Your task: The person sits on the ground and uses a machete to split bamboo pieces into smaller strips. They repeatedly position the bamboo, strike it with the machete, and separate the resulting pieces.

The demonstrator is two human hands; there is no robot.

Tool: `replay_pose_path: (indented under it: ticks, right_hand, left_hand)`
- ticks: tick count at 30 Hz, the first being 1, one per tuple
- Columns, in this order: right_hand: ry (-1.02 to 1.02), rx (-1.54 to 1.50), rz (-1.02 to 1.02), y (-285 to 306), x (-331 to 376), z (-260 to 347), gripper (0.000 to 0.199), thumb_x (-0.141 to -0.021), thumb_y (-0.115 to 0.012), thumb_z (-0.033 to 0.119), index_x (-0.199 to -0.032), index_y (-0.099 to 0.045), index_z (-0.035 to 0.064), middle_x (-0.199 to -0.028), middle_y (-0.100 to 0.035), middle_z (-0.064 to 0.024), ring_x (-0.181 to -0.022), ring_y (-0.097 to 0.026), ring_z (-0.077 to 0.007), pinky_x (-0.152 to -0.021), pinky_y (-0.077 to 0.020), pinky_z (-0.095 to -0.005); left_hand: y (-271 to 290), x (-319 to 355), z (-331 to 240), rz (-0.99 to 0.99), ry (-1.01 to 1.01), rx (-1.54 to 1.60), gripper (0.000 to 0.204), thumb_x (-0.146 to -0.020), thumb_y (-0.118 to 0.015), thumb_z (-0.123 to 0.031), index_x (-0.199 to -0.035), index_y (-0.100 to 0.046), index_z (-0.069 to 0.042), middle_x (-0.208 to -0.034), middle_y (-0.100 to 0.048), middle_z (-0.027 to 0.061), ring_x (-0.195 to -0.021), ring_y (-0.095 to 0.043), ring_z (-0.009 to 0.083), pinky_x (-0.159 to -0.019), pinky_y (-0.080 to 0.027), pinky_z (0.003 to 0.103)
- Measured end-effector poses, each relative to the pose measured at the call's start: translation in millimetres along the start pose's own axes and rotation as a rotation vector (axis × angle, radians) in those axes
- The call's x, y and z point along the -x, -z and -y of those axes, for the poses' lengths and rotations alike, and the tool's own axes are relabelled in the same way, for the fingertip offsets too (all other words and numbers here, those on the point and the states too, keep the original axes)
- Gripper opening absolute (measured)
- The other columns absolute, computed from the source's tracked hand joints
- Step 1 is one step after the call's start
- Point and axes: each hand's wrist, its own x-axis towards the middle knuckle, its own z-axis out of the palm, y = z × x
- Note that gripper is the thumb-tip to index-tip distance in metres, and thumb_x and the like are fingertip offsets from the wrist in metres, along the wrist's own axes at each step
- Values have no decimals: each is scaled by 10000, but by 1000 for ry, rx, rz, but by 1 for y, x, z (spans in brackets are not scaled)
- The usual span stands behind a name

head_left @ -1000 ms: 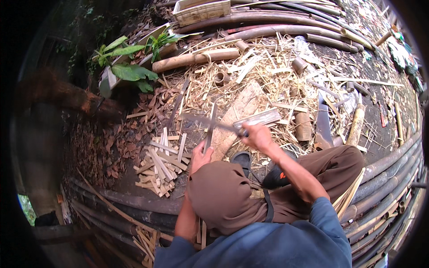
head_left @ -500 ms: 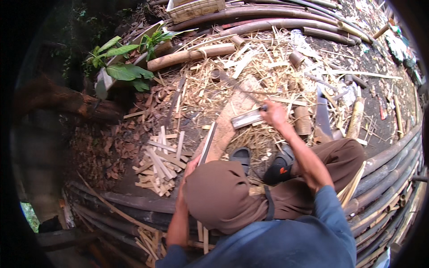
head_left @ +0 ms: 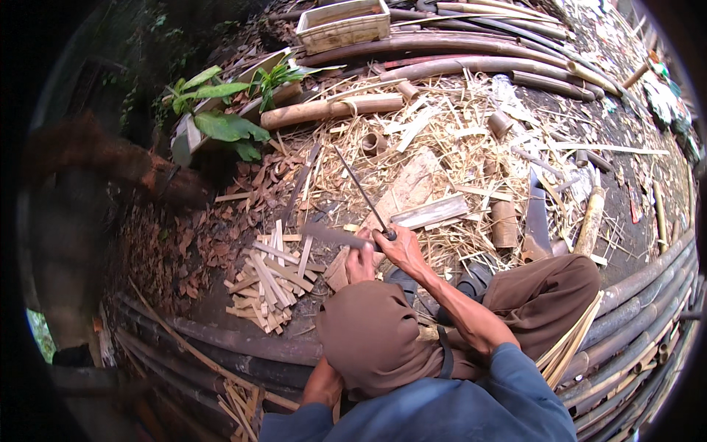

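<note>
Right hand point(head_left: 400, 250): fingers are wrapping the dark handle of a long, thin-bladed knife point(head_left: 359, 188); the blade is slanting up and to the left, away from the body. Left hand point(head_left: 360, 264): fingers are pinching one end of a dark flat strip point(head_left: 333, 234), which is lying across just above the fingers and pointing left, toward the pile of cut pieces. The strip is blurring — surface detail cannot be read. Both hands are sitting close together beyond the brown-clad left knee point(head_left: 368, 331); whether they are touching cannot be told.

Surroundings: a heap of short pale slats point(head_left: 271, 283) is lying on the ground to the left of the left hand. A pale plank point(head_left: 414, 179) is running at a slant from near the hands, with a weathered wood block point(head_left: 431, 211) resting at its right. Loose shavings point(head_left: 456, 158) are covering the ground beyond. Further right, a bamboo tube section point(head_left: 504, 225) is standing or lying — cannot tell which — beside a broad dark blade point(head_left: 538, 214). Long bamboo poles point(head_left: 471, 66) and a pale crate point(head_left: 344, 29) are occupying the far edge.
</note>
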Motion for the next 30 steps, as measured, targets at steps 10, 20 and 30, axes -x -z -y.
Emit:
replay_pose_path:
  ticks: [10, 20, 30]
  right_hand:
    - [415, 608, 122, 23, 14, -6, 225, -782, -704, 324, -871, -590, 152, -594, -623, -78, -523, -625, -280, -472, -477, -430]
    - [296, 675, 72, 58, -32, -42, 169, -755, -740, 284, -883, -668, 200, -651, -672, -52, -569, -658, -209, -603, -522, -402]
    - [365, 776, 181, 44, 3, -4, 220, -807, -650, 352, -980, -618, 218, -632, -642, -20, -523, -630, -205, -422, -450, -404]
  left_hand:
    - [12, 16, -71, 57, 279, 242, 168, -1034, -409, -241, -1061, -464, -85, -664, -436, 23, -473, -396, 99, -467, -380, 276]
    - [16, 72, -119, 95, 287, -13, 254, -1036, -408, -252, -1091, -533, -38, -725, -482, -22, -563, -431, 62, -535, -413, 228]
    - [19, 36, -59, 4, 303, -251, 270, -961, -564, -270, -1014, -551, -6, -704, -487, -29, -605, -457, 62, -519, -375, 240]
